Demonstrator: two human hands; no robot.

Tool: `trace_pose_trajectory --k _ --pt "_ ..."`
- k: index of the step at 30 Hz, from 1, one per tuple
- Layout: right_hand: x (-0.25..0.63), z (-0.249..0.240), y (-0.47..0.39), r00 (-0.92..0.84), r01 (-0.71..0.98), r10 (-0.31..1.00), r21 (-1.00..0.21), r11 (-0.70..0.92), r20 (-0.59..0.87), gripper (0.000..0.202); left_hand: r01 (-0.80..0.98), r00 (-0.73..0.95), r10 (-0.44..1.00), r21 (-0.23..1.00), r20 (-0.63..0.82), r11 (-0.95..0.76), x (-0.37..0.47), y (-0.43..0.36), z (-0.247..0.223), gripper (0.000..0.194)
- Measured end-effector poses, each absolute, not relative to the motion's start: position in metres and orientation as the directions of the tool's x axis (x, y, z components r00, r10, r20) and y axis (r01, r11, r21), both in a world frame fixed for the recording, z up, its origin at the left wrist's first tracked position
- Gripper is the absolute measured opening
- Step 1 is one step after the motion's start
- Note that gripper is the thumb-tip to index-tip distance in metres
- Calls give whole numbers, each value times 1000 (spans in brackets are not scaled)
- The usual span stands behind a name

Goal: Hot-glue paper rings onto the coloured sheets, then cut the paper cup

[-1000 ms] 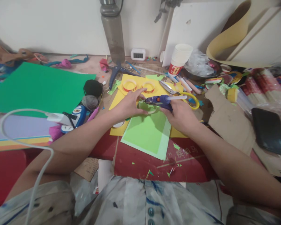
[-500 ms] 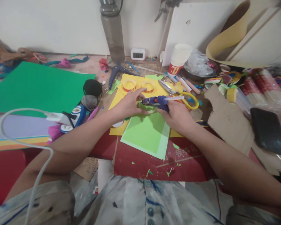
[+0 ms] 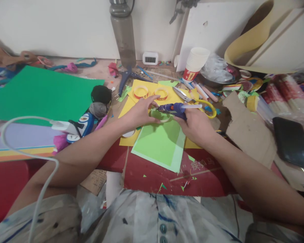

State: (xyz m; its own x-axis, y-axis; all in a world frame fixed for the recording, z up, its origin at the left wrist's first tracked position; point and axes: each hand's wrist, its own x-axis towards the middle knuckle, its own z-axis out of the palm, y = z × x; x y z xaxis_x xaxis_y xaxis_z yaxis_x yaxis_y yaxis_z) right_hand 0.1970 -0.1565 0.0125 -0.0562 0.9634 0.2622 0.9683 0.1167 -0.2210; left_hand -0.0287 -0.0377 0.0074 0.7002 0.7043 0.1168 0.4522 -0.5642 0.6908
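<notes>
Nearest the person, the red worktop (image 3: 205,179) lies mostly bare past the light green sheet (image 3: 158,143), so a hand could slide in there. Scissors (image 3: 195,99), paper cups (image 3: 195,64) and a bottle (image 3: 123,37) crowd the back. The white cable (image 3: 22,155) loops across the left, and cardboard (image 3: 248,130) blocks the right.

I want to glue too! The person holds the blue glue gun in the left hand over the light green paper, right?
Not quite: the head view shows the blue glue gun in the right hand, above the light green paper. The left hand steadies a small paper ring.
</notes>
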Motion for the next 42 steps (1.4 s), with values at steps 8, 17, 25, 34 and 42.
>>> trace_pose_trajectory --k 8,17,25,34,42 --pt "194 8 -153 -89 952 961 -260 160 263 40 459 690 716 699 109 -548 -27 -39 8 104" --pt "195 14 -156 -44 974 965 -203 99 259 38 475 693 713 679 103 -560 -28 -40 11 102" --pt "200 21 -162 -42 985 957 -146 87 288 37 469 693 714 691 99 -550 -29 -38 9 101" --pt "195 21 -162 -66 979 960 -169 116 273 37 477 691 718 688 90 -546 -27 -38 8 102" --pt "190 14 -155 -79 964 967 -229 135 241 30 483 698 709 662 105 -574 -28 -39 10 99"
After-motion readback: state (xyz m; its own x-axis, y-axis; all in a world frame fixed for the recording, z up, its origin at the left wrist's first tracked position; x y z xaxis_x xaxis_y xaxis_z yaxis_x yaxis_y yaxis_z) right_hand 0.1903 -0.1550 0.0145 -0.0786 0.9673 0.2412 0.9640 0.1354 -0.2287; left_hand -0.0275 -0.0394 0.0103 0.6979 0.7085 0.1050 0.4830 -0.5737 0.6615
